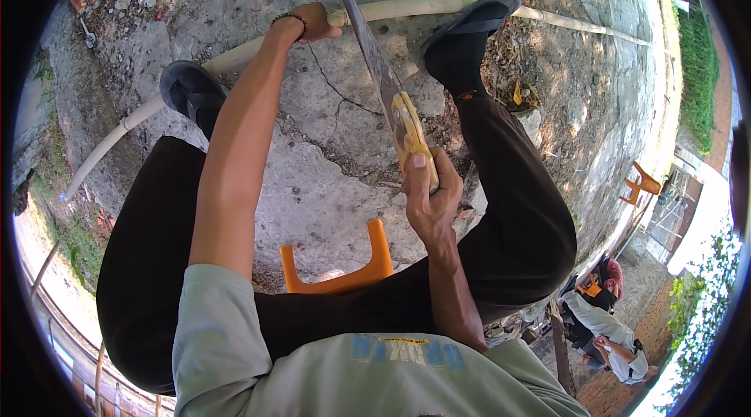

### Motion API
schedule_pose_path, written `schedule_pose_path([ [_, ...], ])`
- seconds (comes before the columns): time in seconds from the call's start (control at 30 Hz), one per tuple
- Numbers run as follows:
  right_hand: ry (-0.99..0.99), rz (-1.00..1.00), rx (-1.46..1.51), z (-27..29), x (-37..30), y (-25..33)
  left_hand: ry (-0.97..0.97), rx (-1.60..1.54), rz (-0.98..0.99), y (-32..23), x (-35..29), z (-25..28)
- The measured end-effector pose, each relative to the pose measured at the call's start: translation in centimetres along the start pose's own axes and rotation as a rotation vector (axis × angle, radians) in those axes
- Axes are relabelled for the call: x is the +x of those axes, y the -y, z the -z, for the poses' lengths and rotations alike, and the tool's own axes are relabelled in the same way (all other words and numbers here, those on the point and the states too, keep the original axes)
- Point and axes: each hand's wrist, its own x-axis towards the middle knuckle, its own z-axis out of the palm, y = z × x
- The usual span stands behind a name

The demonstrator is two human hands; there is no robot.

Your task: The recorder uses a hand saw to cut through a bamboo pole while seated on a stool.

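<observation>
A long pale bamboo pole lies across the concrete ground, curving from the left to the far right. My left hand, with a dark bracelet at the wrist, is closed around the pole between my two feet. In my right hand is a handsaw, gripped by its yellowish handle with the thumb on top. Its long, dark blade points away from me and crosses the pole just right of my left hand. Whether the teeth touch the pole, I cannot tell. My left shoe and right shoe rest on the pole.
An orange plastic stool is under me, between my legs. Dry leaves and debris lie beside my right foot. Another orange stool stands at the far right. A person in a light shirt is at the lower right, near another person.
</observation>
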Motion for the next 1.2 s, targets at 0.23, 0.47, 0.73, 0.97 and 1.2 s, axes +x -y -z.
schedule_pose_path([
  [0.23,0.025,0.082,-0.063,-1.3,0.9,0.0,0.066,-0.008,0.068,-0.6,-0.5,0.5],
  [0.47,0.003,0.006,-0.013,-1.0,1.4,-0.5,0.070,-0.011,0.070,-0.2,0.0,0.4],
  [0.73,-0.005,0.025,-0.045,-1.2,1.5,0.2,0.040,0.019,0.056,0.2,0.1,0.2],
  [0.97,-0.012,0.033,-0.065,-1.7,1.3,-2.1,0.074,-0.037,0.071,-0.1,-0.3,0.3],
  [1.2,0.000,-0.036,0.039,-2.3,2.7,-1.6,0.047,-0.037,0.059,-0.4,-0.2,0.3],
])
